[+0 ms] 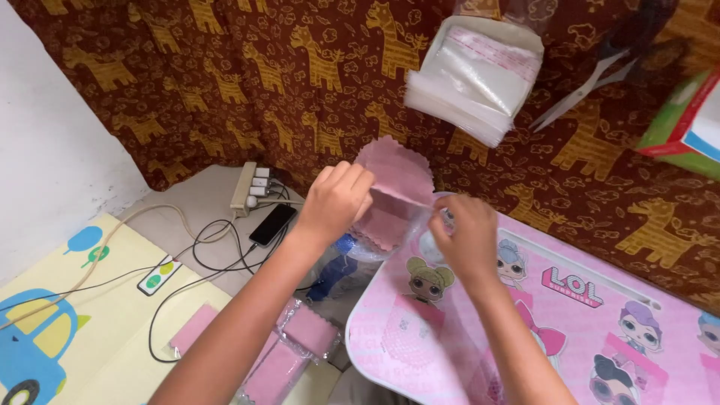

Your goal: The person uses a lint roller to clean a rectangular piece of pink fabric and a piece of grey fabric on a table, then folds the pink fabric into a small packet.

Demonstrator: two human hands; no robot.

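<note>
My left hand (335,199) pinches a pink cloth square (397,174) with zigzag edges, lifted over the corner of a small pink table (600,330). Opposite it, my right hand (465,234) grips the other side of the cloth together with a clear plastic sleeve (420,217). Just under the raised cloth sits a stack of similar pink cloths (379,225) in clear wrap. Both hands are closed on the cloth, over the table's near left corner.
A stack of clear plastic bags (472,75) and scissors (581,90) lie on the brown patterned fabric. Packed pink cloths (300,337) rest on the floor mat. A power strip (247,187), phone (272,224) and cables lie left. A green box (686,124) sits right.
</note>
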